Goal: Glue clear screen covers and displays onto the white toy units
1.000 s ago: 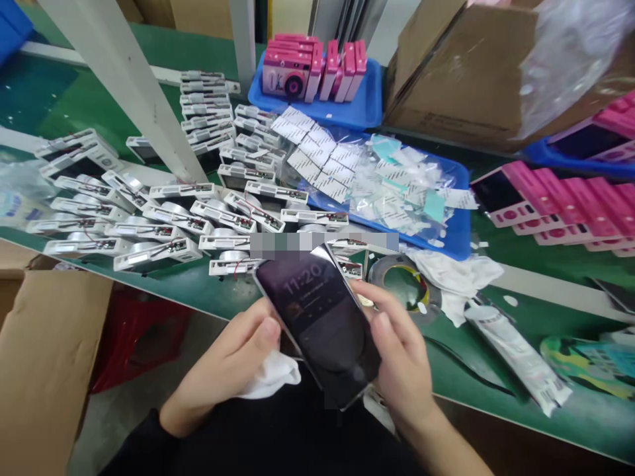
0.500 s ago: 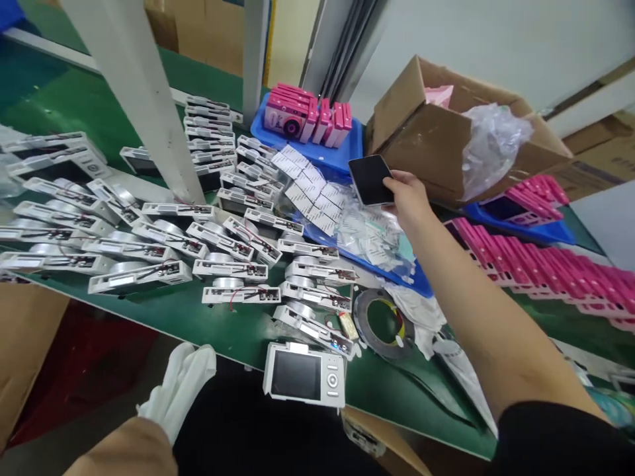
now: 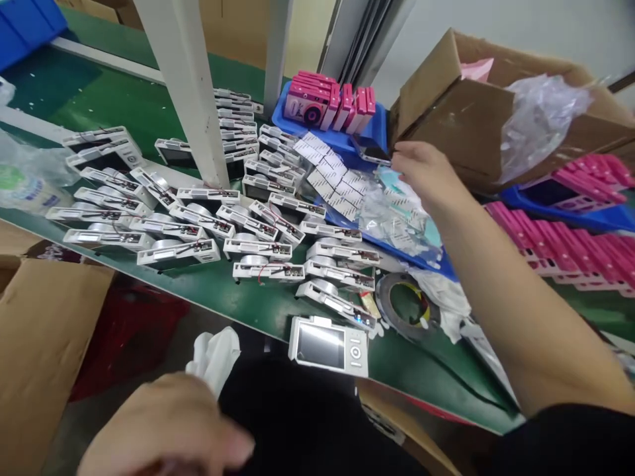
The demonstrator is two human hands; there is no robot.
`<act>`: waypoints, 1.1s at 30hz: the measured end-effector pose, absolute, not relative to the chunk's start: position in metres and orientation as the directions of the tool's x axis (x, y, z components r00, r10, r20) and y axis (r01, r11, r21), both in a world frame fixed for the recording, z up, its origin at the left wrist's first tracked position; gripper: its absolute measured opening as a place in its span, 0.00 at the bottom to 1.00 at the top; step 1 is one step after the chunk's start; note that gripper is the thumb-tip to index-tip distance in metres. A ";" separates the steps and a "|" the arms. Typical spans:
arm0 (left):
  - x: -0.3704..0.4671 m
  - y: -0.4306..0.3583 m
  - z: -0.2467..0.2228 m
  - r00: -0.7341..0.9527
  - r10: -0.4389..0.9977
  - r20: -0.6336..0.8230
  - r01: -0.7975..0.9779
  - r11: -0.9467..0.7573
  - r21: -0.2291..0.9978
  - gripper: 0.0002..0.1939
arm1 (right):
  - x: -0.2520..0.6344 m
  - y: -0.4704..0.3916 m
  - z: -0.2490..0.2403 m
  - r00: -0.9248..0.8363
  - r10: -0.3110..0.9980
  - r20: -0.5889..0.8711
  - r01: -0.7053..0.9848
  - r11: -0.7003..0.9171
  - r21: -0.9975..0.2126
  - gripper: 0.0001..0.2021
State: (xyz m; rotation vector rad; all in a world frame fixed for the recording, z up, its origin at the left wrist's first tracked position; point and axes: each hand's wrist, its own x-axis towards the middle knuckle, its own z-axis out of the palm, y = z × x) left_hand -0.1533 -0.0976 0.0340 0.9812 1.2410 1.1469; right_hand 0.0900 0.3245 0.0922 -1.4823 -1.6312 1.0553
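My right hand (image 3: pixel 421 168) reaches over the blue tray, its fingertips beside a dark flat phone (image 3: pixel 370 151). The phone lies tilted at the tray, and no finger overlaps it; the fingers look open. Low on the left is my left hand (image 3: pixel 166 423), blurred, with its fingers bent out of sight. A white cloth or glove (image 3: pixel 215 357) shows just beyond it; whether they touch I cannot tell. A silver digital camera (image 3: pixel 327 347) rests screen-up at the table's front edge. Behind it stand several opened camera bodies (image 3: pixel 265 271) with bare wires.
A blue tray (image 3: pixel 384 132) holds pink cameras (image 3: pixel 310 106), white label sheets (image 3: pixel 332 175) and clear film bags. A roll of tape (image 3: pixel 407 307) lies right of the silver camera. A cardboard box (image 3: pixel 446 99) stands behind my arm; pink camera rows (image 3: pixel 560 248) line the right.
My right hand has lowered the phone toward the tray, and its fingers no longer overlap it. My left hand has come further into view. The whole view has shifted slightly.
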 end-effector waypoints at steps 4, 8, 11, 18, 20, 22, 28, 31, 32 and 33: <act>-0.136 -0.052 0.066 -0.004 0.988 0.152 -0.155 -0.150 0.976 0.30 | 0.122 0.160 0.103 -0.470 0.877 0.101 0.359 0.295 -0.886 0.06; -0.089 -0.029 0.073 0.004 0.938 0.347 0.036 -0.347 0.937 0.05 | 0.125 0.019 0.065 -0.794 0.570 0.209 0.128 0.493 -0.860 0.31; -0.060 -0.041 0.066 0.112 0.807 0.580 0.136 -0.591 0.796 0.04 | 0.119 -0.029 0.035 -0.674 0.714 0.188 0.174 0.400 -0.900 0.28; -0.065 -0.076 0.053 0.182 0.785 0.593 0.309 -0.618 0.723 0.10 | 0.147 -0.061 0.021 -0.616 0.760 0.206 0.207 0.408 -0.889 0.26; -0.075 -0.075 0.043 0.085 0.837 0.540 0.428 -0.520 0.739 0.08 | 0.158 -0.061 0.015 -0.560 0.811 0.167 0.266 0.368 -0.891 0.21; -0.084 -0.069 0.031 -0.008 0.858 0.514 0.517 -0.436 0.736 0.06 | 0.172 -0.055 0.009 -0.487 0.863 0.137 0.330 0.327 -0.885 0.19; -0.096 -0.012 0.008 -0.072 0.833 0.548 0.652 -0.376 0.658 0.08 | 0.212 0.006 0.007 -0.170 0.970 0.173 0.525 0.238 -0.817 0.16; -0.095 0.018 -0.001 -0.036 0.865 0.501 0.680 -0.347 0.646 0.10 | 0.212 0.038 0.006 -0.091 0.960 0.265 0.699 0.252 -0.669 0.16; -0.094 0.025 -0.004 -0.021 0.876 0.482 0.688 -0.337 0.642 0.12 | 0.208 0.046 0.005 -0.113 0.949 0.294 0.743 0.277 -0.609 0.19; -0.093 0.029 -0.008 -0.013 0.885 0.465 0.696 -0.326 0.639 0.13 | 0.203 0.052 0.004 -0.154 0.939 0.307 0.769 0.309 -0.560 0.21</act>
